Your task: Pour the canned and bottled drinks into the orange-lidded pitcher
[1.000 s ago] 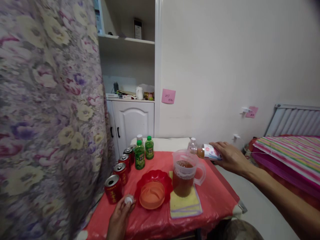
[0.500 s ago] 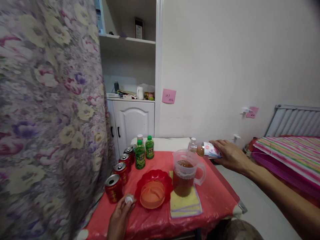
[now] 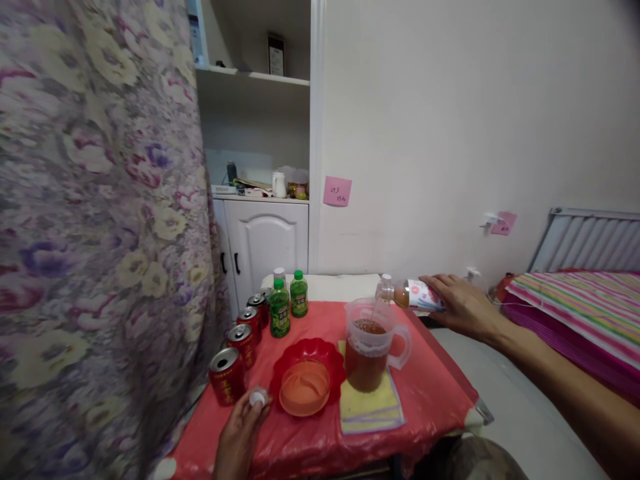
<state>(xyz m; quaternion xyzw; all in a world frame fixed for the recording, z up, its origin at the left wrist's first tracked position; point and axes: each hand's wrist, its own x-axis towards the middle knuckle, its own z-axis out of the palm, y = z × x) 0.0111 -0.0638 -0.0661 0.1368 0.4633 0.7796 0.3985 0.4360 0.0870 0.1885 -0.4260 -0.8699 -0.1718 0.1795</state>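
Note:
My right hand (image 3: 457, 303) is wrapped round a labelled drink bottle (image 3: 419, 295), which lies nearly level with its mouth over the rim of a clear plastic pitcher (image 3: 373, 343). A thin stream of liquid runs from the bottle into the brown drink inside. The pitcher stands on a folded yellow cloth (image 3: 371, 415). In my left hand (image 3: 243, 420), a white bottle cap (image 3: 257, 398) is pinched between the fingers, low at the table's front left. Just right of that hand sits a red scalloped dish (image 3: 316, 348) with an orange round lid-like piece (image 3: 304, 389) in it.
Several red cans (image 3: 227, 377) stand in a row along the left side. Green bottles (image 3: 280, 310) are behind them, and another clear bottle (image 3: 386, 281) is behind the pitcher. A red plastic cover (image 3: 435, 373) lies over the table. A floral curtain (image 3: 100, 233) hangs at left.
Liquid now streams from the bottle into the pitcher more visibly. The bottle has risen very slightly. My left hand stays in place with the cap.

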